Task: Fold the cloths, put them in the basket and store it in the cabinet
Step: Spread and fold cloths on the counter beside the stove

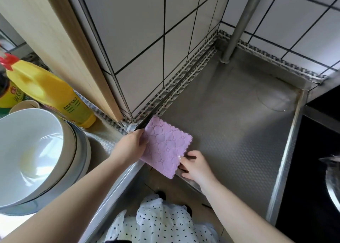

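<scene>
Lilac microfibre cloth point(164, 147), square and folded flat, lies at the near left corner of the textured stainless-steel counter point(230, 125), with its near edge hanging over the counter's front lip. Its surface is embossed with a pattern of linked diamonds, and its edges are cut in small scallops. The left hand point(131, 147) holds the cloth's left edge, thumb on top and fingers curled underneath. The right hand point(195, 166) sits at the cloth's near right edge, its fingertips pinching that edge against the counter's lip. The cloth thus lies between the two hands, stretched flat from one to the other.

Left of the cloth, beyond a light wooden panel point(60, 45), stands a stack of white ceramic bowls point(35, 150), and behind them a yellow plastic bottle with a red cap point(49, 88). White wall tiles with dark grout point(147, 31) rise behind the counter, and a round metal post point(241, 23) stands in its far corner. Near the bottom of the view is the person's white garment with black dots point(160, 222).
</scene>
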`<state>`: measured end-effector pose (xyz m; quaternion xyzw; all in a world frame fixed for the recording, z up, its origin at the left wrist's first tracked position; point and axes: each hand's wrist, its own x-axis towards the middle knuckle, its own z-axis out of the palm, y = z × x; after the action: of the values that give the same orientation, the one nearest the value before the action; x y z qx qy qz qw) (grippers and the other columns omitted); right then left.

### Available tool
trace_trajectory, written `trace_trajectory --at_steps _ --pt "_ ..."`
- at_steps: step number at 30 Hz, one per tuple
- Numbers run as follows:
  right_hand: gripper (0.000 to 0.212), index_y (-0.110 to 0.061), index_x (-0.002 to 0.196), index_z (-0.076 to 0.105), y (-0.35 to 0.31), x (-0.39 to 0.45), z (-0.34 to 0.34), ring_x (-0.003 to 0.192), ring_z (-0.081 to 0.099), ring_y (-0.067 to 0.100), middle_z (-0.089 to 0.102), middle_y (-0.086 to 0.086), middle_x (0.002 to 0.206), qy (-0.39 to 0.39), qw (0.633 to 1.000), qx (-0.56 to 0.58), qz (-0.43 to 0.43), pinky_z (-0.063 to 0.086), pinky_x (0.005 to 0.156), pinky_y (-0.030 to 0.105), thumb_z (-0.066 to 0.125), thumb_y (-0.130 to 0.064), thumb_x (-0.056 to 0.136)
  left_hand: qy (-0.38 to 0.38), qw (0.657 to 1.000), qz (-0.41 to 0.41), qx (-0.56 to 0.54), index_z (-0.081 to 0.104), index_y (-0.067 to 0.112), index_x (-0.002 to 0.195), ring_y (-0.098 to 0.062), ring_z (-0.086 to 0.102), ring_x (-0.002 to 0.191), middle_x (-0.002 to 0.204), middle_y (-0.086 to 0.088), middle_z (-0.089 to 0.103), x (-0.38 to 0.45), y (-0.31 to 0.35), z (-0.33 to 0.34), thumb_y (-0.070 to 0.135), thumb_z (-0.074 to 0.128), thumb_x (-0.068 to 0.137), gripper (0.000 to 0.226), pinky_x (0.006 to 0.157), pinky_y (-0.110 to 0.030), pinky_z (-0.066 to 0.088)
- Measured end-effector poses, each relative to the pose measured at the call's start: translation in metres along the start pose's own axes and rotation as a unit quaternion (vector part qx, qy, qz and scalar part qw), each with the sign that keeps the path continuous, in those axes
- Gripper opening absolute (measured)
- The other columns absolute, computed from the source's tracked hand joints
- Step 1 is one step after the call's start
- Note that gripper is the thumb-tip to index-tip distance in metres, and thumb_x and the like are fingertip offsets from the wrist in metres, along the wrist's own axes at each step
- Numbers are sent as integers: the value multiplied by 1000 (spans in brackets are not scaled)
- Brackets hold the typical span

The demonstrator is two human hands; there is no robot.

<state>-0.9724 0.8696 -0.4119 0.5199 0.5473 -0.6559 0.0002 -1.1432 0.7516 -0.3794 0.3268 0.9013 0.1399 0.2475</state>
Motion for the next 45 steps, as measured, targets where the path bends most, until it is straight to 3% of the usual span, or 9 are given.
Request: trace_trajectory --at_steps 4,9,15,19,25,30,34,40,45 --pt "27 -11 108 54 -7 -3 11 88 67 18 66 9 105 -7 991 124 47 57 64 28 66 -18 85 -11 999 -22 -43 49 14 130 -17 56 90 113 -2 61 1 5 -1 20 46 95 36 76 -29 51" --pt "21 -7 98 59 -10 -5 9 83 66 21 68 11 97 5 977 187 99 55 74 33 69 -19 83 -52 976 -80 -194 47 17 135 -15 57 96 109 3 57 2 12 -4 17 57 89 47 86 -27 51" --pt "21 -10 103 60 -9 -30 -28 95 67 22 71 8 99 27 956 290 46 48 96 45 68 -16 84 -212 861 -132 -442 58 8 122 -26 67 98 111 -9 67 6 27 -7 22 78 71 57 90 -42 54" --pt "24 -16 109 61 7 -60 -64 97 68 20 73 4 101 39 934 353 26 53 88 42 65 -16 85 -328 799 -107 -493 57 3 114 -28 69 94 107 -15 70 -2 68 4 19 74 71 49 77 -37 58" --pt "35 -18 117 59 71 -125 -116 105 65 24 70 5 111 123 904 410 -6 48 96 49 66 -18 83 -500 770 -29 -395 55 0 122 -31 64 108 117 -16 66 -27 141 45 22 76 76 56 93 -44 51" --pt "28 -14 119 58 130 -197 -150 105 65 24 69 7 114 164 873 453 -74 53 89 40 51 -10 93 -577 757 25 -304 56 -2 119 -32 64 107 115 -18 66 -75 206 96 14 73 78 48 92 -41 52" --pt "35 -11 117 59 191 -259 -174 98 68 23 71 7 108 246 815 516 -92 57 74 31 58 -11 82 -640 738 80 -200 56 2 122 -31 63 109 117 -16 66 -131 261 149 28 84 60 73 99 -46 46" --pt "35 -10 117 58 286 -343 -190 100 67 28 69 12 110 354 708 601 -111 58 76 34 60 -12 82 -690 708 131 -66 55 9 124 -29 62 110 117 -12 67 -232 330 233 29 83 62 71 100 -48 46" --pt "37 -11 113 61 349 -399 -184 98 67 27 70 11 108 438 617 642 -125 57 75 32 63 -15 77 -720 672 169 39 57 8 121 -27 66 105 112 -11 69 -320 370 295 18 73 76 49 94 -44 50"
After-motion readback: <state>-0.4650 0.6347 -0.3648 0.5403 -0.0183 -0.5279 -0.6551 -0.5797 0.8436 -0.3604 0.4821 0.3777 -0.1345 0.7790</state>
